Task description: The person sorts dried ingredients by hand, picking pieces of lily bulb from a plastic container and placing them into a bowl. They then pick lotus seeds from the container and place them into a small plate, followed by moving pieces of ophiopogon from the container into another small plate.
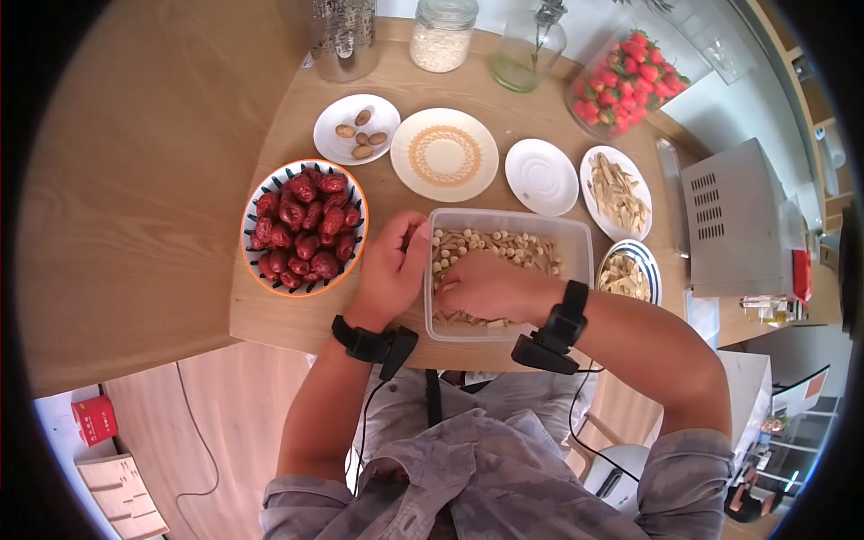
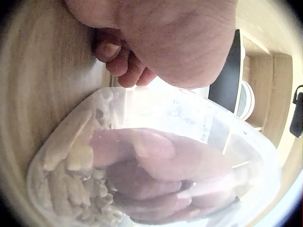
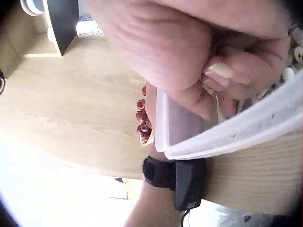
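- Plastic tub [image 1: 589, 265], clear, with loose pale pieces in it: around the right fingers, just beside the left ones.
- Right hand [image 1: 493, 286]: down inside the tub, fingers bent and drawn together, gap narrow. Pale sliver [image 3: 218, 111] at the tips; cannot tell if pinched or merely touched.
- Left hand [image 1: 394, 265]: outside the tub wall, fingers loosely curled, nothing seen in them. Contact with the tub unclear.
- Step reads as picking through the mix. Best done, I judge, with a light fingertip pinch, few pieces at once, wrist camera [image 1: 544, 354] kept off the rim. Left fingers braced on the wall should stop any sliding.
- Strawberries [image 1: 630, 81] in a clear vessel: well beyond the right fingers, off right.
- Striped bowl [image 1: 256, 193]: left of the left fingers, heaped with wrinkled red dates [image 1: 304, 220].
- Patterned plate [image 1: 445, 155]: beyond the tub, straight ahead of the right fingertips.
- White plate [image 1: 331, 114]: ahead and left of the left fingers; a few brown nuts [image 1: 346, 131].
- Oval plate [image 1: 598, 211]: ahead and right of the right fingers; pale strips [image 1: 616, 189].
- Blue-rimmed bowl [image 1: 655, 279]: right of the right fingers, past the tub wall; pale chips [image 1: 624, 274].
- Round pieces [image 1: 474, 238] and slim pieces [image 1: 531, 245]: in the tub, mixed, ahead of the right fingers.
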Demonstrator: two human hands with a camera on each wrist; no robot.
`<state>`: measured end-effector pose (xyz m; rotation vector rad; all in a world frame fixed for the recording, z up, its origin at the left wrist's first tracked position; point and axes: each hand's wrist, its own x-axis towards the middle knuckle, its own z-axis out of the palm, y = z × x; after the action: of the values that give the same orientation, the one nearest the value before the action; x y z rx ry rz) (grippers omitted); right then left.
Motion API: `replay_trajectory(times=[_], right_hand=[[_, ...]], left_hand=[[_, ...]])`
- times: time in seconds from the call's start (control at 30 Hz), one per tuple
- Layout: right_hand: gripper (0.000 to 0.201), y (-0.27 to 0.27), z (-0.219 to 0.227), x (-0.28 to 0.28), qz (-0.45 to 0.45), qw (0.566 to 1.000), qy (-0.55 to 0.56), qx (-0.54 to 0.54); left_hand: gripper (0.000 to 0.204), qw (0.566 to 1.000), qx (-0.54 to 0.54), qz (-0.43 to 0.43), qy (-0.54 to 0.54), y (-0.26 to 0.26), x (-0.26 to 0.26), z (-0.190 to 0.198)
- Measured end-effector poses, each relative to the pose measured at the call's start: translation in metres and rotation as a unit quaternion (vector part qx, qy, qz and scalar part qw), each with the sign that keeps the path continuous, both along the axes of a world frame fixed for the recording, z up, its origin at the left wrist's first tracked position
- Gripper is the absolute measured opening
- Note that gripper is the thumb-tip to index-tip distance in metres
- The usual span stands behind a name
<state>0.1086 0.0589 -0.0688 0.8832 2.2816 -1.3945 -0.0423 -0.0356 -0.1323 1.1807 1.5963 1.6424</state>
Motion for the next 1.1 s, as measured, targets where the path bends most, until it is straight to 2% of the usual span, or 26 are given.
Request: replay_trajectory(times=[0.03, 0.13, 0.23, 0.33, 0.53, 0.73, 0.93, 1.03, 1.1], right_hand=[[0.035, -0.002, 0.001, -0.003, 0.008, 1.000, 0.009, 0.020], [0.031, -0.004, 0.018, -0.002, -0.080, 0.990, -0.026, -0.117], [0.029, -0.005, 0.029, -0.003, -0.151, 0.969, -0.054, -0.189], [0.028, -0.009, 0.033, -0.004, -0.173, 0.963, -0.057, -0.197], [0.025, -0.011, 0.025, 0.000, -0.173, 0.961, -0.033, -0.214], [0.020, -0.009, 0.015, 0.012, -0.170, 0.940, 0.030, -0.293], [0.024, -0.010, 0.018, 0.011, -0.173, 0.932, 0.039, -0.316], [0.021, -0.011, 0.024, 0.006, -0.209, 0.937, 0.014, -0.281], [0.020, -0.010, 0.025, 0.007, -0.212, 0.930, 0.026, -0.298]], left_hand=[[0.017, 1.000, 0.001, 0.001, 0.008, 0.000, 0.000, 0.001], [0.017, 1.000, 0.002, 0.001, 0.020, 0.000, 0.000, 0.005], [0.018, 1.000, 0.001, 0.000, 0.011, -0.001, 0.001, 0.007], [0.019, 1.000, -0.003, 0.003, 0.009, -0.002, 0.001, 0.008], [0.019, 1.000, 0.004, -0.005, -0.003, 0.001, -0.001, 0.001], [0.019, 1.000, -0.002, -0.009, -0.004, -0.001, -0.001, 0.006], [0.019, 1.000, -0.001, -0.005, 0.011, 0.000, -0.001, 0.006], [0.019, 1.000, -0.005, -0.007, 0.014, 0.000, -0.002, 0.005], [0.019, 1.000, -0.001, -0.005, 0.009, 0.001, -0.002, 0.005]])
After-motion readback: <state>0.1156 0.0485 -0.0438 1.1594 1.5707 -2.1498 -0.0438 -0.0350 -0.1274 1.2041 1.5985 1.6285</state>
